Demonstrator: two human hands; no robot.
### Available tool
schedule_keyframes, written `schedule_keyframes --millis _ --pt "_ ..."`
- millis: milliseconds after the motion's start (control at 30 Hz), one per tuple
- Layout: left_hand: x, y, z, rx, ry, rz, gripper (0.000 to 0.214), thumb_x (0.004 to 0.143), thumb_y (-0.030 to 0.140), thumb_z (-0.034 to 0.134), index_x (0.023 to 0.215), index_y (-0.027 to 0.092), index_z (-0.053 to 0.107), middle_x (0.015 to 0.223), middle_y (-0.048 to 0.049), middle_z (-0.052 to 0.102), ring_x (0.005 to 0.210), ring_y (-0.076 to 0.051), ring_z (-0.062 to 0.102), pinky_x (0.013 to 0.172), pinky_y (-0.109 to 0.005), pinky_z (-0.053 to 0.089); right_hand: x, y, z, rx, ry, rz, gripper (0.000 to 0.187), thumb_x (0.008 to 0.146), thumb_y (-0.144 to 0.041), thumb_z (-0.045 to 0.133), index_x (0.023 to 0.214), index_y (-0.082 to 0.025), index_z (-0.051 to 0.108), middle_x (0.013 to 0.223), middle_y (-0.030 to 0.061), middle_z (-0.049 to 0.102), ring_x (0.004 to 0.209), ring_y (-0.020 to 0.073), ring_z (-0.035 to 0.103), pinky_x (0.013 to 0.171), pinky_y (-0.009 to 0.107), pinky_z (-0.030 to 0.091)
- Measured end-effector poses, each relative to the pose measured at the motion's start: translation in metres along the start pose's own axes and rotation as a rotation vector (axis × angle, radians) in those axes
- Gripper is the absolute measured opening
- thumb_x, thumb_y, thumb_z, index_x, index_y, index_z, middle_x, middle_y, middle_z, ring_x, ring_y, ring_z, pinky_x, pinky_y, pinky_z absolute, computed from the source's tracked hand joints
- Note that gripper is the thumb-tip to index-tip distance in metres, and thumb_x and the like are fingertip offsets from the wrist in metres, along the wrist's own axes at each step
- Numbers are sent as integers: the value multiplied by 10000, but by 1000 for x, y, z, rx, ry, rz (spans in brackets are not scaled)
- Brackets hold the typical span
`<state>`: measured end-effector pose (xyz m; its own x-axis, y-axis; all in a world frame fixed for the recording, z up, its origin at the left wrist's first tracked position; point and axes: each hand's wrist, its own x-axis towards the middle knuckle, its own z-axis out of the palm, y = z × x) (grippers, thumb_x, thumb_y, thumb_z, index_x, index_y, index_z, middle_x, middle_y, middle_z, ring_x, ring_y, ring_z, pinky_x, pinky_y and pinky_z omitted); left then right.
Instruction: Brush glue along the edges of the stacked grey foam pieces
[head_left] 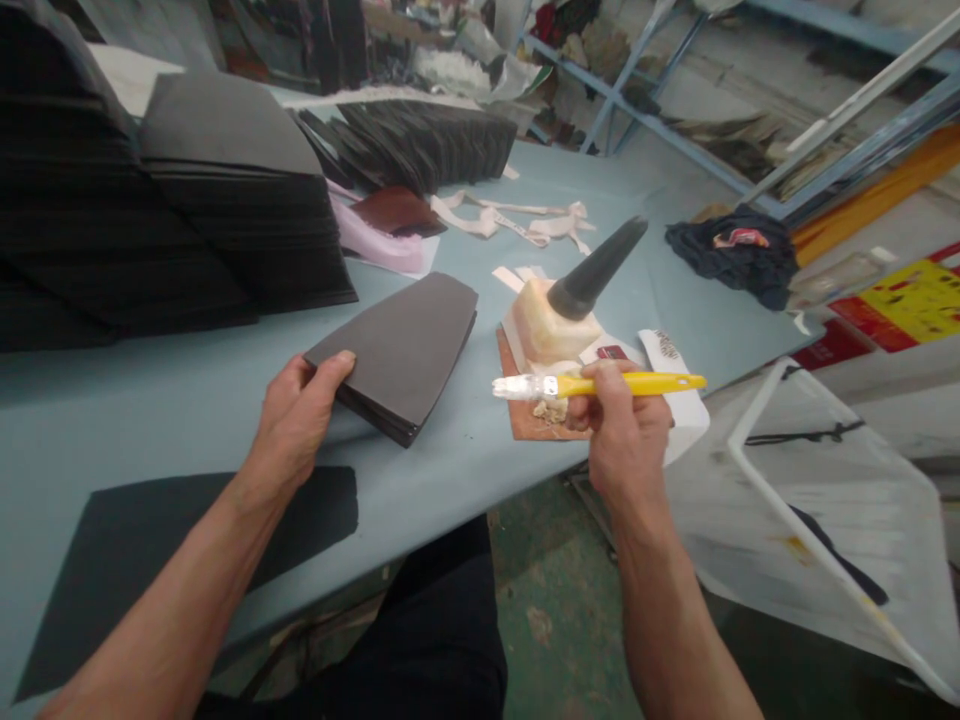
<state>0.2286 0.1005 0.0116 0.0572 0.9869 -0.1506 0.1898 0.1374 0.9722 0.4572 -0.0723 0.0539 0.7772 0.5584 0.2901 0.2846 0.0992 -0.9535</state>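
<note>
My left hand [304,405] grips the near left corner of a small stack of dark grey shaped sheets [409,350], thumb on top and fingers beneath. The stack is tilted above the table. In my right hand [626,425] is a paintbrush [645,383] with a yellow handle, its whitish, caked bristles pointing left toward the stack, apart from it. Just behind the brush stands a yellowish block-shaped container [551,325] with a black cone [600,270] leaning up from it, on a brown board [525,415]. Another dark sheet [315,510] lies flat under my left forearm.
Tall piles of dark sheets [240,220] stand at the left of the blue-green table [442,490]. A fanned row of black pieces [442,140] lies behind, near white strips [517,220]. Dark cloth [735,250] sits at the right end; a white bin [832,520] stands below.
</note>
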Motion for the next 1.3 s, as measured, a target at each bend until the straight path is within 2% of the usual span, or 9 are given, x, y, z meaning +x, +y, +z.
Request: schedule_keyframes --millis 167,367,567,767,900,1067,1300 --pt "-1 1 1 -17 4 6 403 687 573 732 842 211 650 938 -65 726 957 -248 616 887 -367 480 -25 -4 33 122 -88 -16 340 987 -550 691 872 -234 645 545 -74 585 464 96 545 464 221 459" --pt "0 -4 2 -30 0 26 469 663 638 708 848 210 655 952 -66 736 959 -256 625 920 -386 495 -45 -5 46 127 -83 -39 344 1005 -535 671 865 -220 663 542 -76 585 467 91 562 456 210 466" --pt "2 -7 0 -4 11 15 510 665 660 715 882 200 677 969 -66 739 976 -270 643 950 -417 484 -54 -4 52 138 -87 -75 291 1023 -457 675 869 -210 672 543 -76 627 449 84 576 450 190 483" --pt "2 -6 1 -15 2 27 492 669 663 713 851 209 656 954 -62 741 967 -260 645 943 -394 502 -56 5 54 153 -86 -56 293 1029 -451 672 875 -202 684 548 -67 635 461 81 573 462 185 485" --pt "1 -5 1 0 6 20 517 674 667 714 888 198 677 958 -60 745 953 -258 636 948 -395 492 -55 11 54 116 -101 -64 295 1033 -448 660 874 -201 684 566 -58 638 474 87 582 473 192 488" --pt "0 -2 1 22 21 14 497 659 675 705 834 212 652 913 -58 729 931 -262 628 919 -396 494 -54 22 53 73 -99 -80 284 1038 -443 648 898 -199 690 589 -47 653 495 104 614 494 210 506" --pt "0 1 0 60 35 -6 498 633 685 696 811 224 641 922 -62 721 965 -280 628 984 -436 487 -43 33 54 39 -84 -139 286 1063 -443 625 916 -206 688 613 -45 662 531 113 631 533 231 507"
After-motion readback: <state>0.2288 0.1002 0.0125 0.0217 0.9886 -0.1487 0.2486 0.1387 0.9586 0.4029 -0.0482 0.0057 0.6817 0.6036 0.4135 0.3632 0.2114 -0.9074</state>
